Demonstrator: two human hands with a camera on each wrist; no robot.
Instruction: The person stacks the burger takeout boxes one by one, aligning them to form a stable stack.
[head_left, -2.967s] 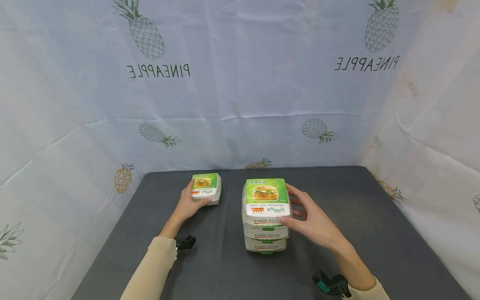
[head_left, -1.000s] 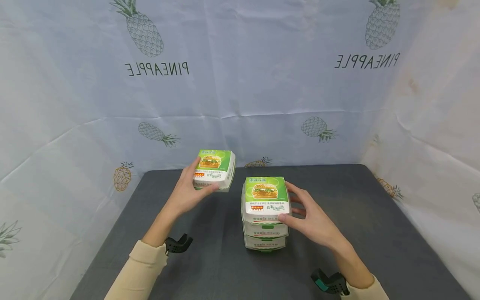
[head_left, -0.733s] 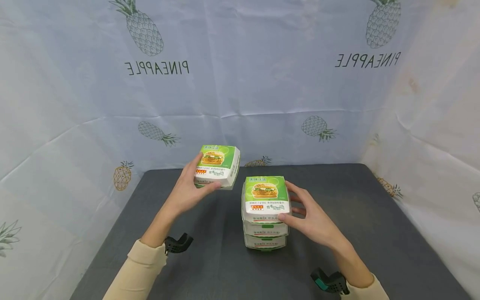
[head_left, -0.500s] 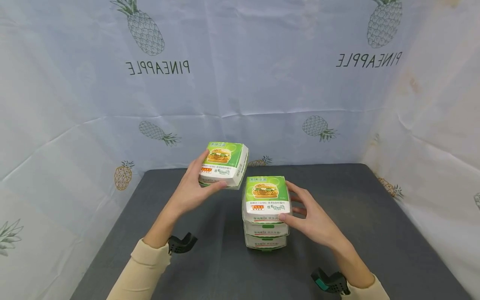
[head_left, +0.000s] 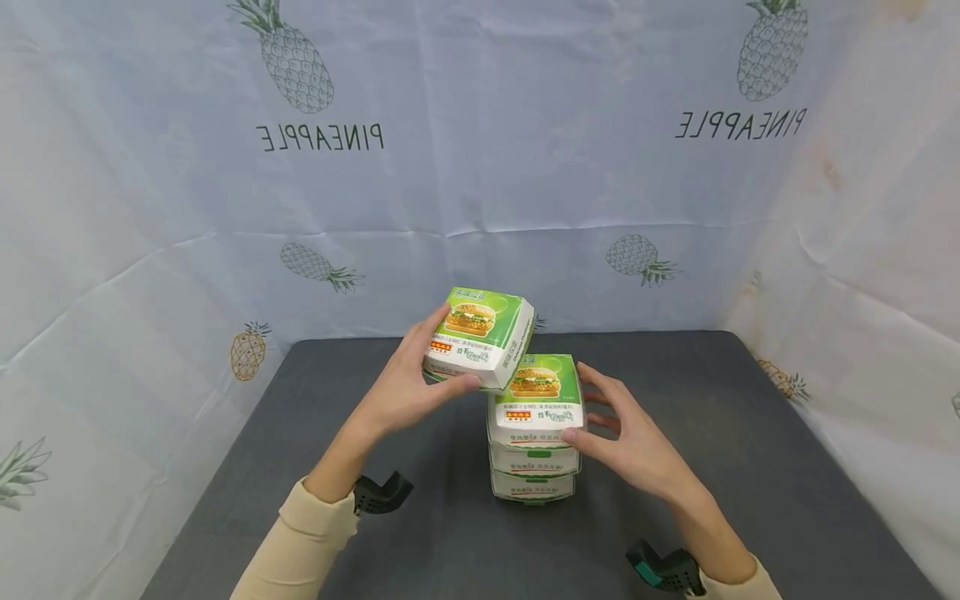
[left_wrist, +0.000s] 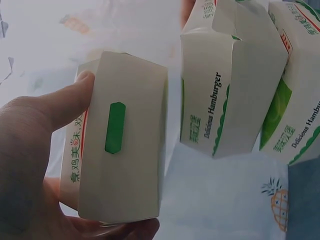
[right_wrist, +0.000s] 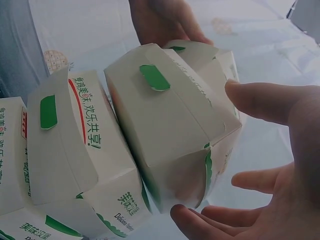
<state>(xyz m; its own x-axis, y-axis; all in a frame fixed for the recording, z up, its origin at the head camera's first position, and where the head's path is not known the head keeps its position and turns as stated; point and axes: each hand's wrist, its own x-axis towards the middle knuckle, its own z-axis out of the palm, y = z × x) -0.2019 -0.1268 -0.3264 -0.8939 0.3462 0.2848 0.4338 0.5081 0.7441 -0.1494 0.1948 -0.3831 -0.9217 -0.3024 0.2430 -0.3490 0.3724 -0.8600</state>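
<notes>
My left hand (head_left: pixel 405 385) grips a white and green hamburger box (head_left: pixel 474 337) in the air, thumb at its front and fingers behind. The box tilts, and its right edge overlaps the back left of a stack of three like boxes in the head view. The left wrist view shows a gap between the held box (left_wrist: pixel 130 135) and the stack. My right hand (head_left: pixel 637 442) is at the right side of the top box (head_left: pixel 536 421), thumb by the front corner, fingers spread along the side. In the right wrist view its fingers look loose around the top box (right_wrist: pixel 165 110).
The stack's middle box (head_left: pixel 534 460) and bottom box (head_left: pixel 532 487) sit slightly uneven on a dark table (head_left: pixel 420 533). A pale cloth printed with pineapples (head_left: pixel 480 167) hangs behind and at both sides. Each wrist wears a black strap (head_left: pixel 381 494).
My left hand has lifted the box off the table's back left, carried it right to the stack and tilted it. My right hand has stayed beside the top box.
</notes>
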